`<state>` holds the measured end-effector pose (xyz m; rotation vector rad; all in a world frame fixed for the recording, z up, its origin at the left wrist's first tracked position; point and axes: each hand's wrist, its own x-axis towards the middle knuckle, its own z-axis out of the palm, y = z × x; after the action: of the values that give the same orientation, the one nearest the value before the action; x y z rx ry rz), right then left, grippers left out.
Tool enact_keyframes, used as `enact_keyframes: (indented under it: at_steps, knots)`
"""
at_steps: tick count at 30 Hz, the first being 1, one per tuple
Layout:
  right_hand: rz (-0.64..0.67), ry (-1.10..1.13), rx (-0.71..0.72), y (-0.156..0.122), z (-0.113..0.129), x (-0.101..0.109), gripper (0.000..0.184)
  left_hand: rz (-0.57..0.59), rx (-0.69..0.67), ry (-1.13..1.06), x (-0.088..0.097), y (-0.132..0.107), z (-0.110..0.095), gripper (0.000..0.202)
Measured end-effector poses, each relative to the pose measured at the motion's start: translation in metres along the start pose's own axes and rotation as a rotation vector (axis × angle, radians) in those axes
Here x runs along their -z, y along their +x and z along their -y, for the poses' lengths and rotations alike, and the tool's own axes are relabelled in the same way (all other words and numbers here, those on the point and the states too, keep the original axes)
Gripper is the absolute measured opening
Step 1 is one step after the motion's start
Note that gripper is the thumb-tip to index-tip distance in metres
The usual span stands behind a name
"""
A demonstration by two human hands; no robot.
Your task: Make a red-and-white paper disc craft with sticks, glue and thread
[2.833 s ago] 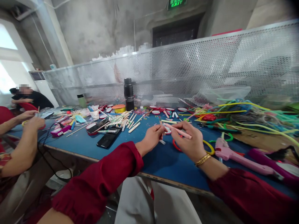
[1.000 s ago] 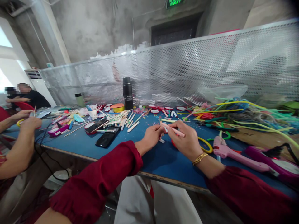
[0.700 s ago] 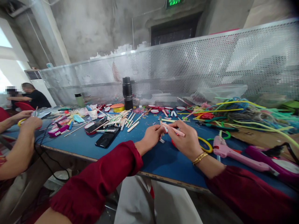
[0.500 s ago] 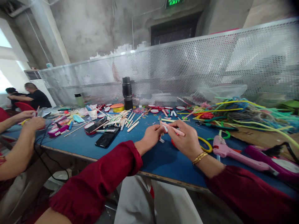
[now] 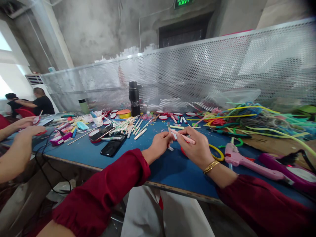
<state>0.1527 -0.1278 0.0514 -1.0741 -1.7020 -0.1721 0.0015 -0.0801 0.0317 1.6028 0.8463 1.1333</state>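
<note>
My left hand (image 5: 161, 144) is closed in a pinch around a small flat stick (image 5: 169, 126), upright, whose upper end rises above the fingers. A pale, see-through tip shows below them. My right hand (image 5: 195, 144) is closed around a pink marker (image 5: 188, 139), with the tip end pointing left at the stick. The two hands almost meet over the blue tabletop (image 5: 160, 171), and the fingers partly hide where marker and stick come together. Just right of my right hand lie yellow-handled scissors (image 5: 217, 152); a pink glue gun (image 5: 254, 164) rests beyond them.
A black phone (image 5: 113, 145) lies left of my hands, near a pile of wooden sticks (image 5: 128, 126). Behind stands a black bottle (image 5: 134, 98). Bundled pipe cleaners (image 5: 259, 120) fill the right side. At far left, a co-worker's hands (image 5: 27, 126) handle small red-and-white pieces.
My hands, the stick and the marker stay almost in place. At the left, the co-worker's hands have moved slightly and separated, and a round red-and-white piece now shows in them.
</note>
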Motion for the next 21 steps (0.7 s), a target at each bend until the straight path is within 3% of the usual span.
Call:
enact_keyframes:
  at_steps: [21]
  knots:
    - [-0.015, -0.005, -0.004, -0.0001, 0.0033, 0.0, 0.013, 0.007, 0.003, -0.015, 0.0005, 0.0009, 0.0018, 0.031]
